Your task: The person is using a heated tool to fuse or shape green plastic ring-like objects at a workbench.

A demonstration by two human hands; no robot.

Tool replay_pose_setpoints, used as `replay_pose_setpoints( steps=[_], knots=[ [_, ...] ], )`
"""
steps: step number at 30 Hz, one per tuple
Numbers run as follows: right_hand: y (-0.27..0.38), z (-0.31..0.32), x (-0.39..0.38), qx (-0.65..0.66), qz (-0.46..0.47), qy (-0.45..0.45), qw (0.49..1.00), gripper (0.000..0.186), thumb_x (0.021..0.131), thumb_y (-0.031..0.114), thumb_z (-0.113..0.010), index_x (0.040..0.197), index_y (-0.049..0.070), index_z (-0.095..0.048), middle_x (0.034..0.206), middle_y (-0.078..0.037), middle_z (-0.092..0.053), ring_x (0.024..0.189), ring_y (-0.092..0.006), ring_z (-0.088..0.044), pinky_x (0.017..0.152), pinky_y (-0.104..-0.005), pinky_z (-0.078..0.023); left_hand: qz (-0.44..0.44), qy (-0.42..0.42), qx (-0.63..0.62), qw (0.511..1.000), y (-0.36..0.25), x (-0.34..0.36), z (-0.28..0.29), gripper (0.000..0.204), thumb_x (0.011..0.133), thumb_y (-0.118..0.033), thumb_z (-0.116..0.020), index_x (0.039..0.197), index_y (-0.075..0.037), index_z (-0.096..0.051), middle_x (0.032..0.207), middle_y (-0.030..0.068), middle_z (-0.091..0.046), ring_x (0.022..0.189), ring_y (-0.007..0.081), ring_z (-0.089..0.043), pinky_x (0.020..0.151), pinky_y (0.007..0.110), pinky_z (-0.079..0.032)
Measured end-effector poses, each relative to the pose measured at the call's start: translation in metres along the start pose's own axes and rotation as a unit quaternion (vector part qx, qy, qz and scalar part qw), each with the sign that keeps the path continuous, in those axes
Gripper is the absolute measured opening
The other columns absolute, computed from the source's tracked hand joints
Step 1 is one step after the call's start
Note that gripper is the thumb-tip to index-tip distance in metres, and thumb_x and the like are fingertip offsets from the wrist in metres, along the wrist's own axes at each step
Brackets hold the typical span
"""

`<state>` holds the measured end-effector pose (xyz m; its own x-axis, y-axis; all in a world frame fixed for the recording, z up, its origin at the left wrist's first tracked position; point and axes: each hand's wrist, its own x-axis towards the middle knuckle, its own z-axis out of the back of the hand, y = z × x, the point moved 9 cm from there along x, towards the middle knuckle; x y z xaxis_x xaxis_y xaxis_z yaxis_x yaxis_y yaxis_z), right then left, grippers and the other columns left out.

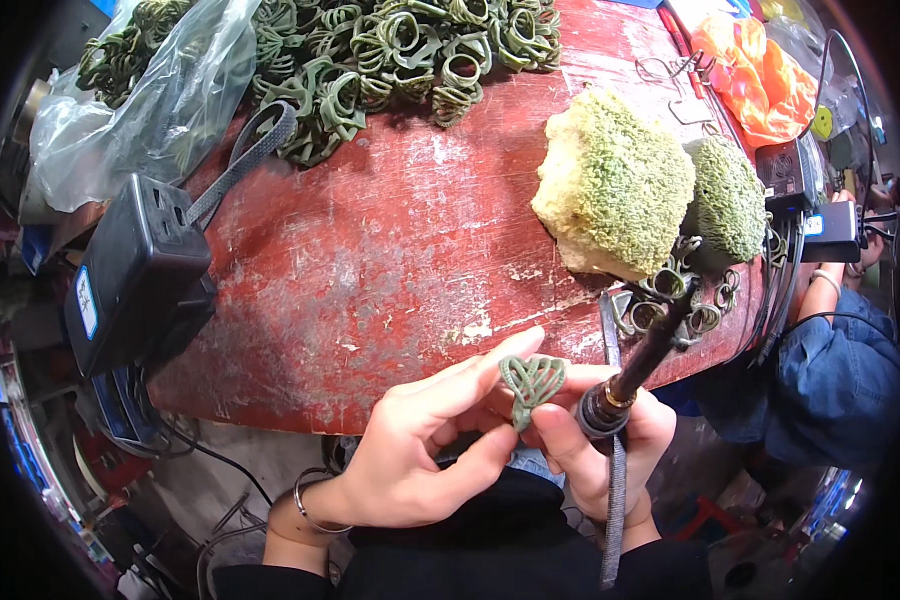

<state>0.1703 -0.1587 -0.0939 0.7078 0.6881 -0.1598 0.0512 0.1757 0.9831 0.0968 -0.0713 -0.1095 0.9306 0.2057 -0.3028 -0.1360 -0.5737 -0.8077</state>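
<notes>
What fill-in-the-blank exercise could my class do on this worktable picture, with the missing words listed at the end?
1. The scratched table top is coloured ____.
2. The long dark tool is held in the person's ____ hand.
3. The larger rough lump lies to the ____ of the smaller lump in the picture.
4. The small openwork piece between the left hand and the right hand is coloured ____.

Missing words: red; right; left; green.
</notes>
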Motion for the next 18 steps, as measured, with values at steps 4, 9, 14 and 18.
replay_pose_setpoints(
  steps=[4, 9, 14, 18],
  knots=[
    [0.005, -0.004, 0.001, 0.015, 0.014, 0.017, 1.0, 0.029, 0.079, -0.002, -0.063, 0.106, -0.005, -0.055, 0.079, -0.008, -0.064, 0.066, -0.0109, -0.062, 0.058, -0.0225, -0.05, 0.04, 0.037, -0.012, 0.998, 0.003, 0.003, -0.002, 0.054, 0.084, 0.006, -0.052, 0.133, 0.004, -0.029, 0.115, 0.0108, -0.053, 0.1, 0.0145, -0.053, 0.089, 0.029, -0.042],
    [0.004, -0.003, -0.002, 0.061, 0.025, 0.018, 0.998, 0.025, 0.079, -0.002, -0.063, 0.103, -0.005, -0.057, 0.076, -0.009, -0.064, 0.063, -0.0114, -0.062, 0.056, -0.0227, -0.05, 0.036, 0.086, -0.12, 0.988, 0.007, 0.006, -0.004, 0.044, 0.092, -0.012, -0.046, 0.129, 0.005, -0.033, 0.112, 0.0133, -0.054, 0.088, 0.0159, -0.056, 0.072, 0.027, -0.047],
    [0.013, 0.001, -0.003, 0.087, 0.052, 0.003, 0.995, 0.021, 0.078, 0.0, -0.063, 0.099, -0.005, -0.059, 0.072, -0.009, -0.063, 0.059, -0.0116, -0.061, 0.054, -0.0232, -0.049, 0.075, 0.021, -0.161, 0.984, 0.013, 0.006, 0.0, 0.057, 0.083, -0.028, -0.06, 0.119, 0.012, -0.04, 0.106, 0.0202, -0.055, 0.075, 0.0217, -0.061, 0.056, 0.027, -0.051],
    [0.015, 0.006, -0.006, 0.078, 0.034, -0.006, 0.996, 0.019, 0.079, -0.001, -0.061, 0.098, -0.006, -0.058, 0.073, -0.01, -0.063, 0.061, -0.0115, -0.061, 0.054, -0.023, -0.049, 0.119, 0.034, -0.214, 0.969, 0.018, 0.007, -0.006, 0.056, 0.083, -0.026, -0.061, 0.119, 0.011, -0.04, 0.1, 0.0199, -0.056, 0.074, 0.022, -0.061, 0.057, 0.026, -0.05]
  ],
)
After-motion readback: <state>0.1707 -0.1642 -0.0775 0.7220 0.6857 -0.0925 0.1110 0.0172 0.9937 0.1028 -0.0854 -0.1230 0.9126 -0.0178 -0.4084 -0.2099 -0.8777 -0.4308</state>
